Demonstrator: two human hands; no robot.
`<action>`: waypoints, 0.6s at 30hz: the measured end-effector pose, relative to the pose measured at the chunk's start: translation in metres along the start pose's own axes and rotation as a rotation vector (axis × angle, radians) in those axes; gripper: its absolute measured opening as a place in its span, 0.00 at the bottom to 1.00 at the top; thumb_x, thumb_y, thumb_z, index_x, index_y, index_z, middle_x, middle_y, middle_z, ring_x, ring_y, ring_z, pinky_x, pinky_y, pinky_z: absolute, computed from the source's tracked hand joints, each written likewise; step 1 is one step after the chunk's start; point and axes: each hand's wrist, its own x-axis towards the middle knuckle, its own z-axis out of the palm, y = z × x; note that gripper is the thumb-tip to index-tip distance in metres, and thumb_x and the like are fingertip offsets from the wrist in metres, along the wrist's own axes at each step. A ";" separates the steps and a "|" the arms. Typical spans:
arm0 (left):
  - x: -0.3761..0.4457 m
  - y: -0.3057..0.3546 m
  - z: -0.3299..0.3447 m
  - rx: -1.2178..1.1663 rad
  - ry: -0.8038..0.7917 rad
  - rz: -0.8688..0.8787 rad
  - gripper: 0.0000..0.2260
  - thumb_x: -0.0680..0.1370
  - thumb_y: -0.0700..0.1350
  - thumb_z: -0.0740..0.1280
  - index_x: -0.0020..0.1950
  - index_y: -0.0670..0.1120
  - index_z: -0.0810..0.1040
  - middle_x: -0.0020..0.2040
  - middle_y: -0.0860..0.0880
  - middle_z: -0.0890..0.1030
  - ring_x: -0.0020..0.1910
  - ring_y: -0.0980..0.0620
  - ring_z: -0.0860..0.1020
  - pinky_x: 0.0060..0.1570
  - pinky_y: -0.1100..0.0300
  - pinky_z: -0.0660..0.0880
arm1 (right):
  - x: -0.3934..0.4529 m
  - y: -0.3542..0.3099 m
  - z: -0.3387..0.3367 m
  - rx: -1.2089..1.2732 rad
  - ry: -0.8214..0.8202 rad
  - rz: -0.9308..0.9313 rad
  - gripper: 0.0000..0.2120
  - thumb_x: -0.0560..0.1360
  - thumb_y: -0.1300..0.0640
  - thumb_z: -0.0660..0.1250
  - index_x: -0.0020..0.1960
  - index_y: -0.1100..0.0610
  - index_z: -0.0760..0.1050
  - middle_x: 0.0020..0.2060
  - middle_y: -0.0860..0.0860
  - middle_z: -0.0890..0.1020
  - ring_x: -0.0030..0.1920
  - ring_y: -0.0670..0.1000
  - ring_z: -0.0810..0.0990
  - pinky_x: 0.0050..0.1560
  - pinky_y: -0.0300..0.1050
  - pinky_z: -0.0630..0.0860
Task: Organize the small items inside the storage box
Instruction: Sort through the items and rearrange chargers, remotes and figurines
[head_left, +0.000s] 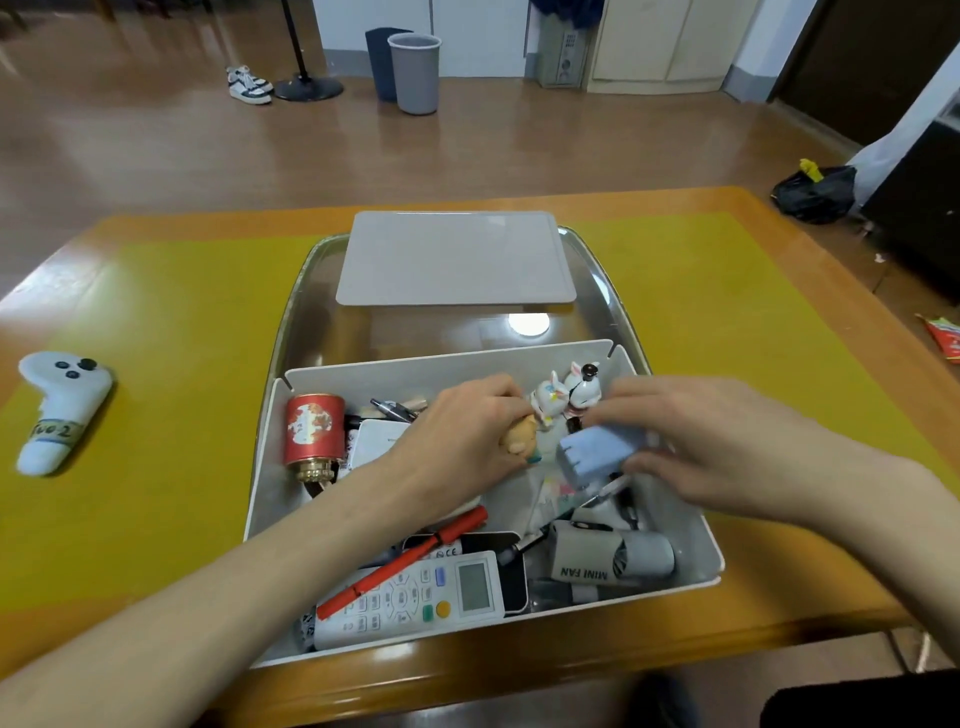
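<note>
A clear storage box (270, 457) with a white divider (447, 364) sits on the table, its near compartment crowded with small items. My left hand (462, 431) is closed on a small tan figurine (519, 439) in the middle of that compartment. My right hand (701, 436) grips a light blue block (597, 454) just to the right of it. Two white rabbit figurines (566, 395) stand between my hands by the divider. A red can (314, 428) lies at the left. Near the front lie a white remote (415, 597), a red pen (405, 561) and a grey mini fan (613, 561).
The box's grey lid (457, 260) rests across the far compartment. A white controller (62, 405) lies on the yellow mat (171, 364) at the left. A red packet (945, 338) sits at the table's right edge. Bins and shoes stand on the floor beyond.
</note>
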 end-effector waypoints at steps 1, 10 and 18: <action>0.001 0.000 0.001 0.016 -0.002 0.006 0.14 0.72 0.50 0.75 0.56 0.49 0.83 0.54 0.52 0.77 0.48 0.50 0.77 0.46 0.53 0.74 | -0.004 0.004 -0.005 0.004 0.024 0.036 0.15 0.75 0.51 0.71 0.60 0.43 0.75 0.51 0.38 0.75 0.50 0.44 0.76 0.42 0.47 0.75; 0.003 -0.001 0.005 0.088 -0.112 0.035 0.13 0.76 0.54 0.72 0.58 0.51 0.81 0.59 0.54 0.71 0.47 0.51 0.77 0.46 0.53 0.76 | -0.002 0.015 -0.017 0.184 0.111 0.215 0.12 0.74 0.39 0.64 0.55 0.41 0.74 0.46 0.37 0.76 0.49 0.37 0.72 0.47 0.50 0.74; 0.005 0.025 -0.010 0.200 -0.050 0.258 0.13 0.79 0.46 0.68 0.63 0.48 0.78 0.60 0.51 0.76 0.56 0.51 0.75 0.49 0.54 0.78 | -0.011 0.030 -0.032 0.324 0.225 0.407 0.06 0.76 0.46 0.68 0.47 0.47 0.80 0.40 0.48 0.81 0.44 0.53 0.78 0.45 0.57 0.75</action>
